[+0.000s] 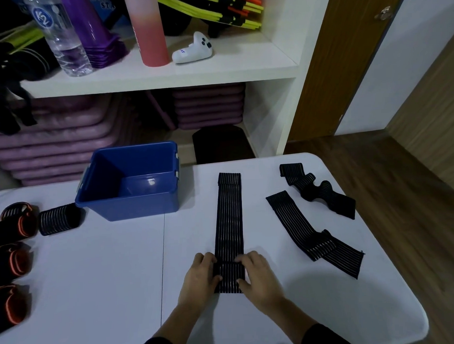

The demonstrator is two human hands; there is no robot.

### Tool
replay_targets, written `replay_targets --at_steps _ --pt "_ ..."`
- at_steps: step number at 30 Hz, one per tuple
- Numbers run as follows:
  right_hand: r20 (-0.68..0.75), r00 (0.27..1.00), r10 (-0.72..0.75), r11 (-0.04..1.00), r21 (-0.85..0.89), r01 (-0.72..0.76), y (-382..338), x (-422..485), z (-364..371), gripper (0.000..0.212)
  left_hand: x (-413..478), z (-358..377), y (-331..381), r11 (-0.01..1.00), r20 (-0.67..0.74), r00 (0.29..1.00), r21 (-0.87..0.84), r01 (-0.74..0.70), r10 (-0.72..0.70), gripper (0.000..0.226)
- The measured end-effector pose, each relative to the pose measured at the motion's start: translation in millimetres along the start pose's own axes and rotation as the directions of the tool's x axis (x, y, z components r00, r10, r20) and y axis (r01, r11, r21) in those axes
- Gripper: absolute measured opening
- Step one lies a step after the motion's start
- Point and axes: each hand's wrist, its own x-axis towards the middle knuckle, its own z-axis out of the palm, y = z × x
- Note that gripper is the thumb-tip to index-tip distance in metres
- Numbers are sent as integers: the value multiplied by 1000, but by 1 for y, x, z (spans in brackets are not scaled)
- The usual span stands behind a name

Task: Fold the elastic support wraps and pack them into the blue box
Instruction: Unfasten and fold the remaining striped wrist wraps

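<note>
A long black striped elastic wrap (229, 218) lies straight on the white table (108, 266), running away from me. Its near end is folded over. My left hand (201, 278) pinches that folded end from the left, and my right hand (258, 276) pinches it from the right. The blue box (134, 198) stands open and empty at the back left of the wrap. Two more loose wraps lie to the right: a bent wrap (310, 233) and a crumpled wrap (316, 189).
A rolled striped wrap (59, 219) lies left of the box. Black and orange rolled supports (12, 256) line the table's left edge. A white shelf (165, 71) with bottles and a controller stands behind. The table's right edge drops to a wooden floor (415, 204).
</note>
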Motion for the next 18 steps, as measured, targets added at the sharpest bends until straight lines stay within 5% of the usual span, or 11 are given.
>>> replay_targets --at_steps 3,7,12,16,18 --pt "70 986 -149 989 -11 150 7 0 -3 29 3 -1 -10 963 49 970 125 -241 236 41" --pt "220 949 -223 970 -49 240 18 4 -9 58 7 -4 -18 869 131 897 224 -441 422 32" --pt "122 966 -229 973 30 227 17 7 -10 25 5 -8 -21 860 178 898 263 -437 402 63" --pt "81 987 -141 987 92 133 14 6 -11 19 6 -2 -20 889 122 909 193 -415 398 38" --pt "94 993 -67 991 125 55 14 4 -12 20 3 -1 -13 954 50 956 67 -293 290 24"
